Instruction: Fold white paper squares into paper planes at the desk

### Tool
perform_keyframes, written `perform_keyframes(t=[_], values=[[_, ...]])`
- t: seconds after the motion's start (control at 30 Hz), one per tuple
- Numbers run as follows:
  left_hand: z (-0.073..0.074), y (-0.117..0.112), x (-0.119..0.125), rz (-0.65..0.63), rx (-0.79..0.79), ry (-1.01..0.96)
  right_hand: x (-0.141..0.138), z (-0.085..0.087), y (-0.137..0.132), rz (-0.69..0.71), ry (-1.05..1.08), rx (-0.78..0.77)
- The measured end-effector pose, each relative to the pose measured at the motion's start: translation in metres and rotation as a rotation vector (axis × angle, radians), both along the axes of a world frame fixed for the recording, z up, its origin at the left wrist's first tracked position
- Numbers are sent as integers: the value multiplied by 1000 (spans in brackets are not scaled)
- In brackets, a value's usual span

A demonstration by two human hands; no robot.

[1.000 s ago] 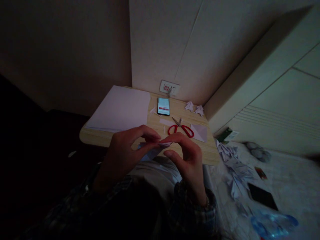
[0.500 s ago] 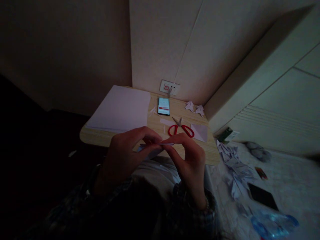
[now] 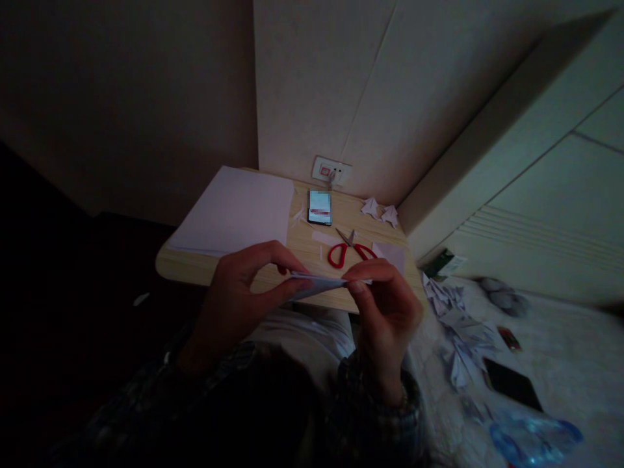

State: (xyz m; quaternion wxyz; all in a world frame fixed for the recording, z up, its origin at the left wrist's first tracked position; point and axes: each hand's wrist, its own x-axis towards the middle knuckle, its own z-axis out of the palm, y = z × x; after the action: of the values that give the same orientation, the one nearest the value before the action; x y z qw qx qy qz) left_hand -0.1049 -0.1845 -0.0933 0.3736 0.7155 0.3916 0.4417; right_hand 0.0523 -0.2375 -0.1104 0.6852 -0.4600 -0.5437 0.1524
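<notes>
A folded piece of white paper [image 3: 319, 284] is held edge-on between my hands, above the front edge of the small wooden table [image 3: 195, 268]. My left hand [image 3: 248, 279] pinches its left end between thumb and fingers. At the right end, my right hand [image 3: 385, 299] grips it the same way. Just beyond the paper lie scissors [image 3: 348, 244] with red handles, their blades spread apart. A square of paper [image 3: 392, 255] sits to the right of them, partly behind my right hand.
A stack of white sheets [image 3: 238, 205] covers the table's left side. A lit phone [image 3: 320, 207] lies near the wall socket [image 3: 331, 170]. Two folded paper figures [image 3: 371, 207] rest at the back right. On the bed are folded papers [image 3: 465, 325], a dark tablet-like object [image 3: 513, 383] and blue plastic [image 3: 536, 439].
My hands have moved apart along the paper, the right one shifting rightward to its end. More of the folded paper now shows between them.
</notes>
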Motion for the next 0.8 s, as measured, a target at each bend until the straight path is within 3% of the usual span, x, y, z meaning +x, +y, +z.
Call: perform_keyframes(t=[0.13, 0.4, 0.63, 0.8], values=[[1, 1, -2, 5, 44, 10, 4, 0, 2, 25, -64, -46], [6, 3, -5, 30, 159, 81, 14, 6, 2, 22, -395, -64], [3, 4, -1, -77, 118, 17, 11, 5, -2, -36, -413, -25], [4, 1, 0, -42, 182, -6, 6, 10, -1, 5, -483, -66]])
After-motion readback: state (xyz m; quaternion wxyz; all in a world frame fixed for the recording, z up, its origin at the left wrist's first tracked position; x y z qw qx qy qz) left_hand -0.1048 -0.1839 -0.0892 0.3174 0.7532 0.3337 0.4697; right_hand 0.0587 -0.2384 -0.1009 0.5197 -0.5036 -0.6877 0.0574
